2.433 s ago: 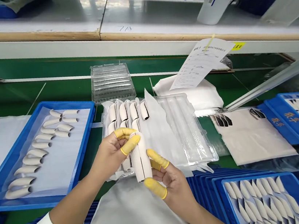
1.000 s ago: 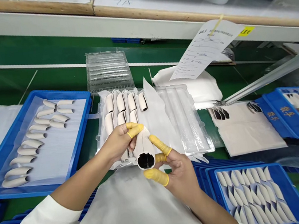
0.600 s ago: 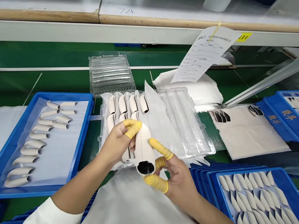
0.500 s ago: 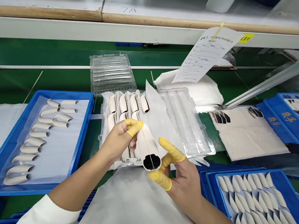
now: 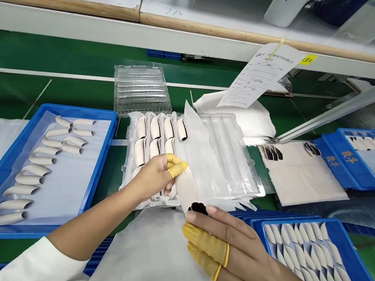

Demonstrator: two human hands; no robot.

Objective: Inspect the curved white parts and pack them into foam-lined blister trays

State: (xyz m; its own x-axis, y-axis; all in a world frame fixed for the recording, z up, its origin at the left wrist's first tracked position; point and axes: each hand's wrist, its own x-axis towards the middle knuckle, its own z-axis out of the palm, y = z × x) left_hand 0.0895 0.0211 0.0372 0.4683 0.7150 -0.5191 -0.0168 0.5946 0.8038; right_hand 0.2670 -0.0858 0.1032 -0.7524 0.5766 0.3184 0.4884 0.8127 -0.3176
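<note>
My left hand [image 5: 156, 176], with yellow finger cots on its thumb and a finger, is closed on the upper end of a cream-coloured tube-like piece [image 5: 187, 189] made of curved shells. The piece slants down toward me, its black end facing my right hand. My right hand [image 5: 226, 241] has its fingers stretched out, bare fingertips touching that black end; two other fingers wear yellow cots. Behind lies a clear plastic tray [image 5: 234, 153] holding rows of cream curved shells [image 5: 154, 127] with black edges, and a white sheet [image 5: 201, 152] covers part of it.
At left stands a blue tray [image 5: 88, 186] with loose curved shells. Another blue tray [image 5: 350, 248] at lower right is filled with rows of them. A clear tray stack [image 5: 139, 89], white sheets [image 5: 257, 124] and a hanging paper [image 5: 261, 73] are behind; a metal post [image 5: 335, 109] slants at right.
My right hand has turned and moved down, bringing its bare fingertips to the black end. The piece has tilted so less of its opening shows. Another person's hand at far right has left view.
</note>
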